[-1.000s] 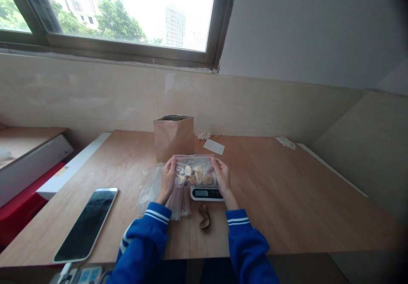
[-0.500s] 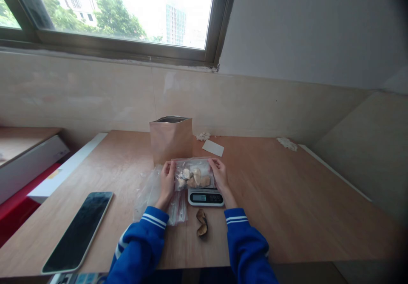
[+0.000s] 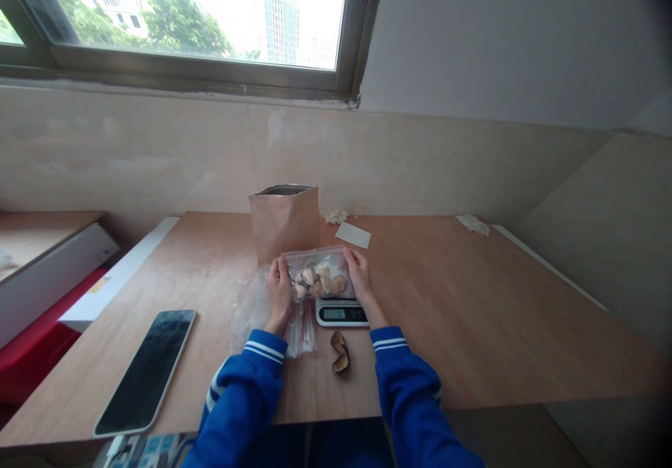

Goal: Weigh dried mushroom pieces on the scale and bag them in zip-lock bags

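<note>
Both hands, left hand (image 3: 278, 287) and right hand (image 3: 358, 277), pinch the clear plastic zip bag of pale dried pieces (image 3: 319, 277) at frame centre; keep it level above the small white digital scale (image 3: 341, 312).

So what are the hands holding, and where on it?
A clear bag of pale pieces, gripped at its two side edges: left hand, right hand.

Between both grips, the zip bag (image 3: 318, 279) is clear, glossy plastic, crinkled over pale, rough, dry-looking chunks. Behind it stands a matt brown paper pouch (image 3: 284, 223). The bench (image 3: 472, 300) is smooth, lightly sheened wood. Left of the grips lies a phone (image 3: 147, 370) with glossy black glass.
</note>
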Tool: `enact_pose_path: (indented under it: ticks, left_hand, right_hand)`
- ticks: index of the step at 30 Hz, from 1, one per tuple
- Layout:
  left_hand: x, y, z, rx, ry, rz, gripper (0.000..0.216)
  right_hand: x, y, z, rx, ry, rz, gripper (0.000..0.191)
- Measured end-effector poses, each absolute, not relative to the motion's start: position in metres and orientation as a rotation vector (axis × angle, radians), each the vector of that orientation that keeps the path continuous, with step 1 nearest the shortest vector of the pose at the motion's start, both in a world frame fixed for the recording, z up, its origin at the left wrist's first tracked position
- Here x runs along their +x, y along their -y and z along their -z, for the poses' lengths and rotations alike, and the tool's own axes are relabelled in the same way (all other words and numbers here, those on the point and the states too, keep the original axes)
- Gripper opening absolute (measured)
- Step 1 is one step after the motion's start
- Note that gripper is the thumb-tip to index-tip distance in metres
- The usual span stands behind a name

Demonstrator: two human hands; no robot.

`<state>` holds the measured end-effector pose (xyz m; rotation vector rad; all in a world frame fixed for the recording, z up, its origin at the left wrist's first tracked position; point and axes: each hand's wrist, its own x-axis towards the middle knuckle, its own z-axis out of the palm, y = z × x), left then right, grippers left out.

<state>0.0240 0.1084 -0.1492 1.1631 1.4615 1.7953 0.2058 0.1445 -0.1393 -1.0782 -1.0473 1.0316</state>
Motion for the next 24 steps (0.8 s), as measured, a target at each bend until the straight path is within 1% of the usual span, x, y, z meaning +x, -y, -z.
enact_pose_path:
  ticks: [4,11,24]
  left_hand:
    - [0.0235,-0.1106,0.1513,1.155,-1.414,-1.807,0.036]
    - [0.0246,-0.1077,0.1495,1.082,-1.447,-1.848,0.034]
    - [0.0213,-0.1142,0.1554,1.042,-1.48,-1.864,0.036]
  right_hand:
    - [0.2023,-0.1511,0.1405,-1.052,1.027,-1.112,0.042]
    - [0.2052,-0.1517,0.1445,-1.002,1.044,-1.151,0.038]
    - [0.2051,-0.1474,0.14,-1.048,1.131,-1.058,0.046]
